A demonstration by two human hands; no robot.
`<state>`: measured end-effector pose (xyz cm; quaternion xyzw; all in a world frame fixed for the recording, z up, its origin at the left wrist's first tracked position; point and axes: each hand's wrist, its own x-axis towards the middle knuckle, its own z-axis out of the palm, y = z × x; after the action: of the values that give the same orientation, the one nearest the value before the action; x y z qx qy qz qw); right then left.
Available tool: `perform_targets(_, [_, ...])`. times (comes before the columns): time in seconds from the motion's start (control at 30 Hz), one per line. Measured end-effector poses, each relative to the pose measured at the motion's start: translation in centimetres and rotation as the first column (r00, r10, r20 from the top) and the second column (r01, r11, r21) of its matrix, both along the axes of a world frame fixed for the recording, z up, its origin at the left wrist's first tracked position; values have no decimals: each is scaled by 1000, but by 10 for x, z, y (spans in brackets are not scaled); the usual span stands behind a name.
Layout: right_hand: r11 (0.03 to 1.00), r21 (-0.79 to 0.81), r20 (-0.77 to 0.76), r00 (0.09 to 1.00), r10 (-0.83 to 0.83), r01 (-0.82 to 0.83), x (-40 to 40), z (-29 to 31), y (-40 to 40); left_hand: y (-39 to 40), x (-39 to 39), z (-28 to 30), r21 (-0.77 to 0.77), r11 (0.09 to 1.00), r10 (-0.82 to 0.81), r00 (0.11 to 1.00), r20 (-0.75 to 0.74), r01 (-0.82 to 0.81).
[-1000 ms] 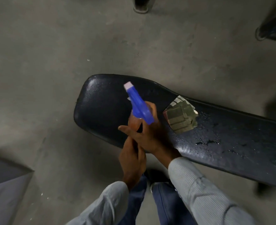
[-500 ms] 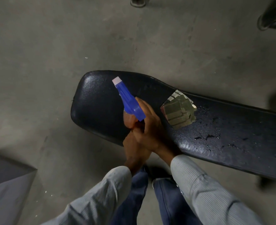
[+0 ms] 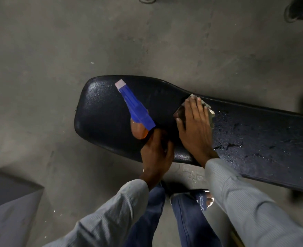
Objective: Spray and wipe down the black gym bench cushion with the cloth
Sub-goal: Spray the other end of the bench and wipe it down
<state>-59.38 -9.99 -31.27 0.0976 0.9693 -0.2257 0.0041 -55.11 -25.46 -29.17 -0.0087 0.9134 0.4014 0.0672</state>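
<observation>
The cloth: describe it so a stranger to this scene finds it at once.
Start at the long black bench cushion lying across the grey floor. Where its wide rounded end narrows, the right hand lies flat on a small folded cloth, just left of the wet droplets. It is the only pale, greenish-grey thing on the cushion; the blue spray bottle nearby is in the left hand.

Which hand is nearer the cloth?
Right. The right hand lies flat on the cloth; the left hand holds the spray bottle, apart from it.

Left hand [image 3: 157, 154] curled, right hand [image 3: 194, 125] flat
</observation>
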Motion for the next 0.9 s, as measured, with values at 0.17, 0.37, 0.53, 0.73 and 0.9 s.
perform_targets(0.17, [971, 177, 23, 987, 158, -160, 23, -14, 2, -4, -5, -13, -96, 984, -166, 974, -154, 152])
perform_targets(0.37, [837, 228, -24, 857, 515, -497, 69, -12, -3, -8, -3, -18, -90, 964, -263, 940, -215, 249])
perform_targets(0.53, [963, 256, 35, 996, 76, -83, 16, -12, 34, 0, -6, -27, -88, 940, -340, 913, -226, 328])
perform_targets(0.73, [976, 219, 131, 991, -9, -20, 62, -5, 37, 22, -9, -27, -171, 909, -411, 888, -206, 381])
perform_targets(0.9, [967, 188, 107, 982, 154, -172, 92, -9, 43, 33, -16, -29, -294, 849, -496, 854, -159, 439])
